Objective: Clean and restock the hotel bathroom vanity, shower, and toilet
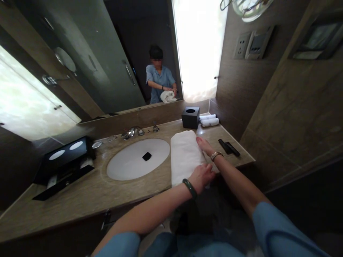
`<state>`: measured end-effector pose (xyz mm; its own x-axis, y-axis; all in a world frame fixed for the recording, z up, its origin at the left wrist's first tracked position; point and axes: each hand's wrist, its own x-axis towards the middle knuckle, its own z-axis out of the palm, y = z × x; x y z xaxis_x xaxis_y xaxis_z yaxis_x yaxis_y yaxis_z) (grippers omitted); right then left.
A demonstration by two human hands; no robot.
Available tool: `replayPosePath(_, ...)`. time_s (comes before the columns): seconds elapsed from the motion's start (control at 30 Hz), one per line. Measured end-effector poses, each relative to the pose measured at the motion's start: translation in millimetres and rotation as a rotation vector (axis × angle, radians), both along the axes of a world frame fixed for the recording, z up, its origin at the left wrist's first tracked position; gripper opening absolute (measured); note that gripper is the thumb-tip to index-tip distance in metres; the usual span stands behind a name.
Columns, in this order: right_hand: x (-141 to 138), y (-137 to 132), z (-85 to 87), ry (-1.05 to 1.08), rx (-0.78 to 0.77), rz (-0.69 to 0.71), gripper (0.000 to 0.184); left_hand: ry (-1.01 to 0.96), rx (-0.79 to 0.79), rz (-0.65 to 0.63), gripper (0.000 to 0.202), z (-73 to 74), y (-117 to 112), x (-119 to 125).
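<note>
Left hand: the left hand point(202, 176), back upward, comes in from the lower left on an outstretched forearm; its fingers are curled at the towel's near right corner, and whether they pinch cloth I cannot tell.
Right hand: the right hand point(205, 145) reaches from the lower right, farther forward, its fingers fairly straight against the towel's right edge; the thumb side is hidden, so a grasp cannot be confirmed.
Wrists: one green bangle point(189, 188) on the left, one metal watch point(216, 155) on the right.
White towel: one folded white towel point(184, 153), lying flat on the stone counter point(128, 194) just right of the basin, its near end at the front edge.
Basin: one white oval basin point(128, 162) with one black square piece point(147, 156) inside; one chrome tap point(134, 132) behind it.
Back right corner: one dark tissue box point(190, 118), beside two rolled white cloths point(209, 120).
Right end: two dark slim items point(229, 147), touching or overlapping.
Left end: one black tray point(64, 178) near the wall.
Mirror: one large mirror point(128, 64), reflecting a blue-shirted person with both hands at white cloth.
Writing: small dark marks on the rolled cloths, too small to read.
</note>
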<state>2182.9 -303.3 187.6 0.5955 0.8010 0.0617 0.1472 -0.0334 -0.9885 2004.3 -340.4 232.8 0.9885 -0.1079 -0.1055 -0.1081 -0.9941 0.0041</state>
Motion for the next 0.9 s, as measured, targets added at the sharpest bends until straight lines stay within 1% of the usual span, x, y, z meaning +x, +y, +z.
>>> replayPosePath(0.07, 16, -7, 17.9, -0.117, 0.081, -0.029, 0.048, -0.002, 0.005, -0.001, 0.031, -14.6, -3, 16)
replayPosePath(0.1, 16, -6, 22.6, -0.208, 0.149, -0.032, 0.049, -0.007, 0.007, -0.001, 0.031, -22.1, -3, 18)
replayPosePath(0.13, 11, -4, 23.6, -0.316, 0.211, -0.030, 0.052, -0.013, 0.008, 0.004, 0.031, -29.6, -2, 16)
replayPosePath(0.17, 2, 1, 20.6, -0.425, 0.240, -0.033, 0.055, -0.021, 0.007, 0.008, 0.030, -36.7, -1, 11)
replayPosePath(0.2, -8, 7, 14.1, -0.515, 0.217, -0.042, 0.058, -0.030, 0.003, 0.009, 0.030, -43.2, -1, 3)
replayPosePath(0.23, -19, 14, 5.0, -0.571, 0.140, -0.057, 0.059, -0.039, 0.001, 0.007, 0.030, -48.5, -1, -7)
replayPosePath(0.3, -36, 28, -16.1, -0.591, -0.073, -0.099, 0.057, -0.066, -0.019, 0.004, 0.027, -53.9, -2, -30)
replayPosePath(0.33, -40, 32, -26.0, -0.572, -0.153, -0.118, 0.055, -0.079, -0.070, 0.010, 0.025, -53.4, -1, -42)
replayPosePath(0.37, -40, 35, -34.6, -0.546, -0.193, -0.140, 0.055, -0.096, -0.163, 0.034, 0.025, -50.9, 3, -51)
replayPosePath(0.43, -33, 31, -48.3, -0.464, -0.174, -0.225, 0.058, -0.188, -0.434, 0.135, 0.034, -42.8, 20, -61)
replayPosePath(0.47, -27, 25, -54.0, -0.388, -0.143, -0.276, 0.059, -0.269, -0.558, 0.202, 0.037, -39.0, 33, -61)
replayPosePath(0.5, -23, 15, -59.4, -0.286, -0.116, -0.324, 0.060, -0.370, -0.634, 0.285, 0.039, -36.8, 50, -58)
replayPosePath(0.53, -22, 4, -64.4, -0.167, -0.094, -0.368, 0.060, -0.474, -0.659, 0.390, 0.043, -36.9, 69, -52)
replayPosePath(0.57, -23, -8, -68.7, -0.047, -0.078, -0.389, 0.061, -0.556, -0.658, 0.512, 0.050, -39.7, 89, -45)
replayPosePath(0.63, -34, -27, -72.1, 0.147, -0.049, -0.346, 0.064, -0.615, -0.694, 0.753, 0.068, -51.5, 127, -28)
replayPosePath(0.67, -41, -31, -70.1, 0.200, -0.023, -0.307, 0.064, -0.606, -0.742, 0.843, 0.076, -59.0, 142, -21)
replayPosePath(0.7, -49, -31, -65.7, 0.229, 0.010, -0.266, 0.063, -0.591, -0.805, 0.896, 0.081, -66.1, 154, -15)
replayPosePath(0.73, -55, -27, -59.5, 0.244, 0.054, -0.227, 0.063, -0.588, -0.874, 0.912, 0.083, -71.9, 163, -10)
replayPosePath(0.8, -61, -14, -46.8, 0.262, 0.159, -0.189, 0.064, -0.641, -0.960, 0.887, 0.082, -77.6, 171, -2)
replayPosePath(0.83, -60, -8, -43.3, 0.271, 0.202, -0.205, 0.065, -0.680, -0.954, 0.855, 0.080, -77.5, 171, 2)
replayPosePath(0.87, -57, -5, -43.0, 0.282, 0.225, -0.249, 0.064, -0.709, -0.915, 0.806, 0.078, -75.8, 170, 6)
replayPosePath(0.9, -54, -6, -46.5, 0.288, 0.225, -0.314, 0.062, -0.711, -0.840, 0.743, 0.073, -73.4, 166, 12)
